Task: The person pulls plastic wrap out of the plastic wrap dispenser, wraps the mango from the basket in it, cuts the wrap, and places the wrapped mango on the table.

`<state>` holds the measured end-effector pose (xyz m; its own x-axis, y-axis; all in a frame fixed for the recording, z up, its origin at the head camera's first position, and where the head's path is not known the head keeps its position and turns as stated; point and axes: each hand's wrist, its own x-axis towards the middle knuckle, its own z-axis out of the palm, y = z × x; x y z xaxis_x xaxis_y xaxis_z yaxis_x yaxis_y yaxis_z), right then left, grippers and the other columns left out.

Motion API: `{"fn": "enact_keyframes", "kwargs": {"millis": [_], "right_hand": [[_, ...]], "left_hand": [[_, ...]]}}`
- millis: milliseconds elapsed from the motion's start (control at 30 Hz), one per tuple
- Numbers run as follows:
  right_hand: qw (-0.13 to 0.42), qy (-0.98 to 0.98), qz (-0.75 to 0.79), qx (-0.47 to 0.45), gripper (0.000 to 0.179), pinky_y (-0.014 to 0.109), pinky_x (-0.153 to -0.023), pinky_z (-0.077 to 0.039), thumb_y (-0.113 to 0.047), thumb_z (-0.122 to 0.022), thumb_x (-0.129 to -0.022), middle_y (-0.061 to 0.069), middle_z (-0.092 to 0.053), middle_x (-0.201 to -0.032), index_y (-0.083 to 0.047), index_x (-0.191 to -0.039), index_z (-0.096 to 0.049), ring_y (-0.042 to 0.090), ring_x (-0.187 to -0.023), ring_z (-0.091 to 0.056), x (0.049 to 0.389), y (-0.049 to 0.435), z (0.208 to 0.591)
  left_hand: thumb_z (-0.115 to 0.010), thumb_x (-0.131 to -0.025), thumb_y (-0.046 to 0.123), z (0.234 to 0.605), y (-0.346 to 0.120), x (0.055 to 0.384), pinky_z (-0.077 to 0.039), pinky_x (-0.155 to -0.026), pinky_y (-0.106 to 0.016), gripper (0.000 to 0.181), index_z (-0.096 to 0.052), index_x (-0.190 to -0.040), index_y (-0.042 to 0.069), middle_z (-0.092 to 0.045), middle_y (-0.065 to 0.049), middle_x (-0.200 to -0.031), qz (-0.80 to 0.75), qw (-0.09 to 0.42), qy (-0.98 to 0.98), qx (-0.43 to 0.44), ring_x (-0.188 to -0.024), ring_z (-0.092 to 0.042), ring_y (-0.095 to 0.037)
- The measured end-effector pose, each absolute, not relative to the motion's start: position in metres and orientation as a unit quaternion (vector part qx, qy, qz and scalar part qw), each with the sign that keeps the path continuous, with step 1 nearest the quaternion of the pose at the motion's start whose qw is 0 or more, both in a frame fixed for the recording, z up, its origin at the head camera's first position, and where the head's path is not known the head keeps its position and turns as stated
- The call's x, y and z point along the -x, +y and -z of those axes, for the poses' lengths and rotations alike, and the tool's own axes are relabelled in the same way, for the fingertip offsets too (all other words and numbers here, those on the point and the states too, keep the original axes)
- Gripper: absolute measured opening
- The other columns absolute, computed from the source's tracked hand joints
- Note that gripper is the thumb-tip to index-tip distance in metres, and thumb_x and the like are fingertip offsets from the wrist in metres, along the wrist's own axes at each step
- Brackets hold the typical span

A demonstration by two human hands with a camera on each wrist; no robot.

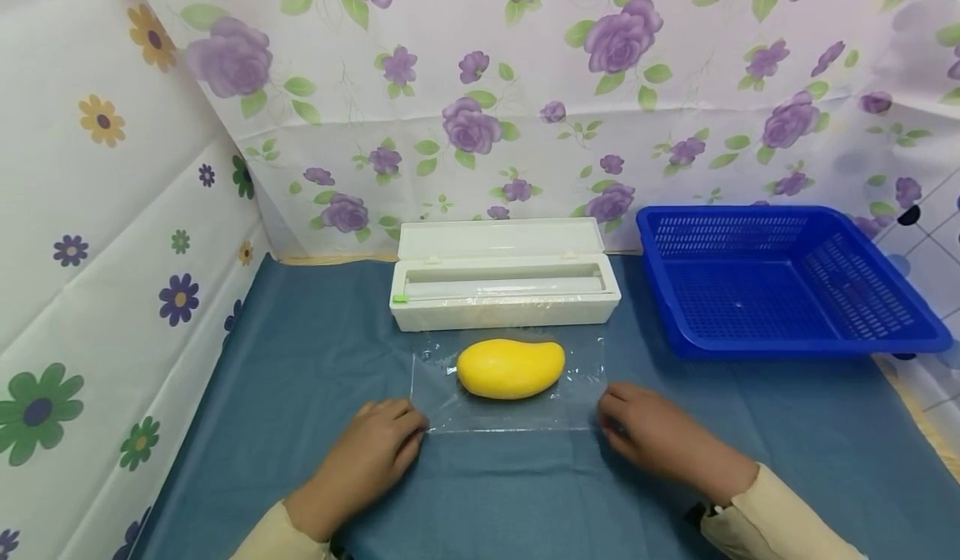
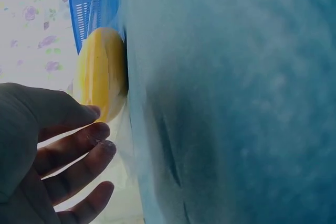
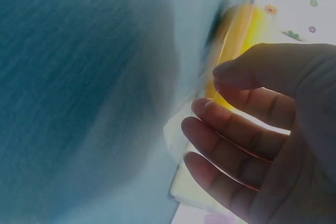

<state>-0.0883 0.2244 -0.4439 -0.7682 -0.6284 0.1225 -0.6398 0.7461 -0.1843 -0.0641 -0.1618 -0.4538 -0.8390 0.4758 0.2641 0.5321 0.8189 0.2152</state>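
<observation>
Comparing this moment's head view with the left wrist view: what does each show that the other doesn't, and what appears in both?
Only the head view: the cream sleeves, plus the green tab and roll of the open white box.

Only the left wrist view: the palm side of the left hand, with gaps between its fingers.

Both: the yellow mango, clear film, right hand, blue basket, blue cloth and flowered backdrop.
</observation>
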Motion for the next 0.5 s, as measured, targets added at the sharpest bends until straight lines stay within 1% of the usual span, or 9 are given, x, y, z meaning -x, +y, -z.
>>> {"fn": "enact_keyframes", "kwargs": {"millis": [233, 500], "right_hand": [[-0.001, -0.951, -0.098, -0.293, 0.016, 0.030, -0.067, -0.051, -0.018, -0.076, -0.087, -0.013, -0.056, -0.084, -0.024, -0.087, -0.062, 0.003, -0.074, -0.052, 0.091, 0.224, 0.435], [0.007, -0.959, -0.079, -0.272, 0.011, 0.033, -0.074, -0.053, -0.021, -0.076, -0.089, -0.013, -0.061, -0.086, -0.024, -0.091, -0.066, 0.002, -0.076, -0.055, 0.095, 0.224, 0.427]], "left_hand": [[-0.077, -0.089, 0.018, 0.449, -0.161, 0.067, -0.048, -0.075, -0.031, 0.006, -0.075, -0.094, 0.020, -0.064, 0.013, -0.087, 0.133, 0.098, -0.959, 0.232, -0.080, -0.060, -0.006], [-0.079, -0.085, 0.013, 0.443, -0.159, 0.070, -0.050, -0.077, -0.034, 0.009, -0.075, -0.093, 0.017, -0.066, 0.009, -0.086, 0.144, 0.144, -0.951, 0.232, -0.081, -0.062, -0.010]]}}
